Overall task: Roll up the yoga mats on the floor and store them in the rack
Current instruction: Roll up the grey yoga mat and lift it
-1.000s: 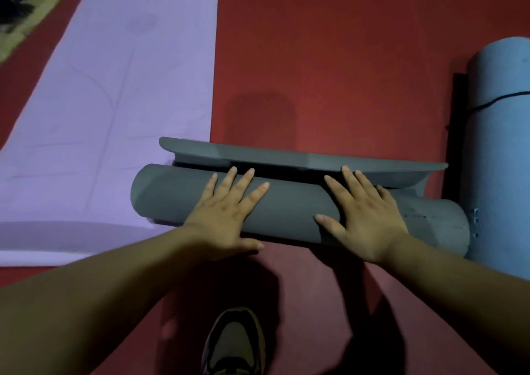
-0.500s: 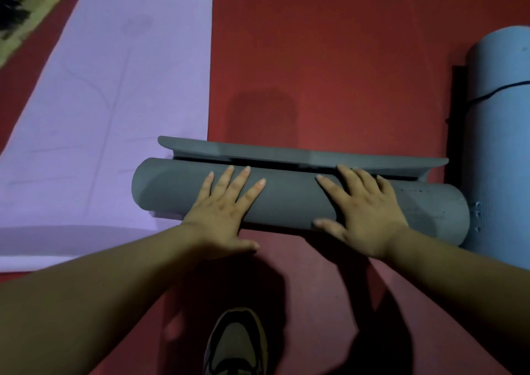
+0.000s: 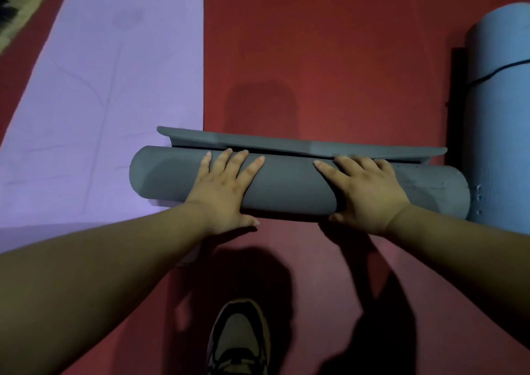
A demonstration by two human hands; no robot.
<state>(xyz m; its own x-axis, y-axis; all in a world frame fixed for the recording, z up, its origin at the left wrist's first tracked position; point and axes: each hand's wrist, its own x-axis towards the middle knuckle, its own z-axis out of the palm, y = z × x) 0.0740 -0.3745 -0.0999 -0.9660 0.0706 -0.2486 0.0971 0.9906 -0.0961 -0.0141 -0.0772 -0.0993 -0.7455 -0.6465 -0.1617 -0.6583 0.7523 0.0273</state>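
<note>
Red floor ran across most of the view, w/ a soft boxy shadow near centre. Darker, bigger shadows spread over the floor at bottom. One shoe stood at the bottom edge, approx. mid-frame: tan upper, dark trim, toe pointing up-frame, heel cut off. Far top-left corner: yellow-green strip running diagonally, w/ a dark spiky obj. at the edge, too blurred to ID. At right, a narrow black upright strip rose from the floor; couldn't tell what.
</note>
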